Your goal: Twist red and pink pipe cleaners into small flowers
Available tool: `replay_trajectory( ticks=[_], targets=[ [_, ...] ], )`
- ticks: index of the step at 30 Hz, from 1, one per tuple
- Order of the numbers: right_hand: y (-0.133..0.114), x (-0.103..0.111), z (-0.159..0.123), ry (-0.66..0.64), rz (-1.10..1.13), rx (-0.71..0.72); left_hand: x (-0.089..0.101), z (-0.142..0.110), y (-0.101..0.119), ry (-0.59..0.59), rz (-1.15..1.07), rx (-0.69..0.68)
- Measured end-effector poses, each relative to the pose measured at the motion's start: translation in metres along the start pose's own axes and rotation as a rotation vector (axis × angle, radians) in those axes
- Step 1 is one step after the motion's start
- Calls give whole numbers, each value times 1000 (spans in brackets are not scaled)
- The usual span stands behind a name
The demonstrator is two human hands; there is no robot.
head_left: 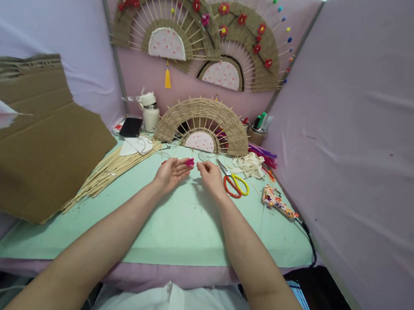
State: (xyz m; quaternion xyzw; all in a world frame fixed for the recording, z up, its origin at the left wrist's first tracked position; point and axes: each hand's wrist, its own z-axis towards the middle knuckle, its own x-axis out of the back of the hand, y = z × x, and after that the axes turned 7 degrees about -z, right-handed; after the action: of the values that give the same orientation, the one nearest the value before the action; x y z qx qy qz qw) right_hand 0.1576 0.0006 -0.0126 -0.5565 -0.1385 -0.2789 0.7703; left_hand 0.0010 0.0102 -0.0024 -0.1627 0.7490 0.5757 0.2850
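Magenta and fuzzy-looking, a small piece [189, 162] lies at the fingertips of our left hand [171, 173], which we have palm up with its fingers laid open. We cannot tell whether the thumb pins it. Our right hand [210, 173] is closed to a pinch just across from it, apart from the piece; whether anything thin sits between those fingertips is too small to make out.

We judge the piece to be very light and soft on the surface, perhaps with a bendable core, more likely to be squashed out of shape than to break. It should not be slippery, but so little bulk could tip off an open hand. We would take it by an outer edge, between thumb and forefinger, with only light pressure. From our right hand it lies a short way to the left, at about the same height.

Farther out, the scissors [236, 185] with red and yellow handles lie just beside our right hand, with pale scraps [249, 164] beyond them. Thin sticks [111, 172] fan out left of our left hand, and the patterned glue gun [280, 202] rests well to the right on the green tabletop [179, 234]. Beyond both hands stands the twine-covered fan [206, 109].
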Motion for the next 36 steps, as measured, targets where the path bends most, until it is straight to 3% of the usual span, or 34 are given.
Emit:
replay_trajectory(
  ticks=[7, 12, 14, 18, 21, 23, 25, 29, 32, 36],
  targets=[
    [-2, -1, 0, -8, 34, -15, -6, -3, -7, -36, 35, 29],
    [-4, 2, -1, -4, -12, -20, -12, -9, -12, -28, 355, 1],
    [-4, 5, -1, -2, -39, 5, -11, -10, -11, 6, 583, -90],
    [-2, 9, 1, 17, -71, 49, -4, -12, -3, 73, 1015, -423],
    [-3, 12, 1, -16, -69, 75, -1, -10, 2, 65, 1153, -617],
    [-4, 14, 0, -75, -51, 112, 1, -8, 3, -32, 1154, -691],
    [-6, 15, -1, -136, -22, 144, 2, -5, 2, -157, 1112, -667],
    [-9, 19, -1, -210, 12, 161, 6, -2, 2, -303, 1033, -453],
    [-10, 21, -1, -268, 45, 165, 5, -3, 3, -322, 1042, -403],
    [-9, 23, -1, -328, 69, 125, 1, -8, 2, -277, 1099, -440]
  ],
)
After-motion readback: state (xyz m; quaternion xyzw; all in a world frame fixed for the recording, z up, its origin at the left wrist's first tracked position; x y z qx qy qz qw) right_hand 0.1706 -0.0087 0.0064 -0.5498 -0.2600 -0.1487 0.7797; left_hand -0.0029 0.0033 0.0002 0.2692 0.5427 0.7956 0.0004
